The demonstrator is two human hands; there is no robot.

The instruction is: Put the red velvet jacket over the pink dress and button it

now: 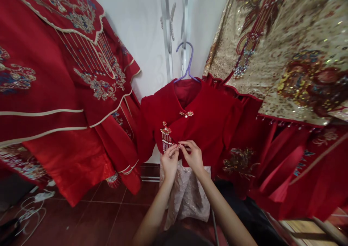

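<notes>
A short red velvet jacket (206, 119) hangs on a purple hanger (187, 62) straight ahead of me. A jewelled clasp (186, 114) closes its collar, and a beaded tassel ornament (165, 137) hangs lower on the front flap. My left hand (170, 162) and my right hand (193, 157) meet at the flap's edge just right of the tassel. Both pinch a small fastening there, too small to name. A pale lace skirt (187, 195) hangs beneath the jacket, behind my forearms.
Red embroidered robes (59, 104) hang at the left. A gold sequinned garment (285, 50) and more red cloth hang at the right. A white wall with a metal rack post (167, 32) is behind. White cables (32, 206) lie on the dark red tile floor at lower left.
</notes>
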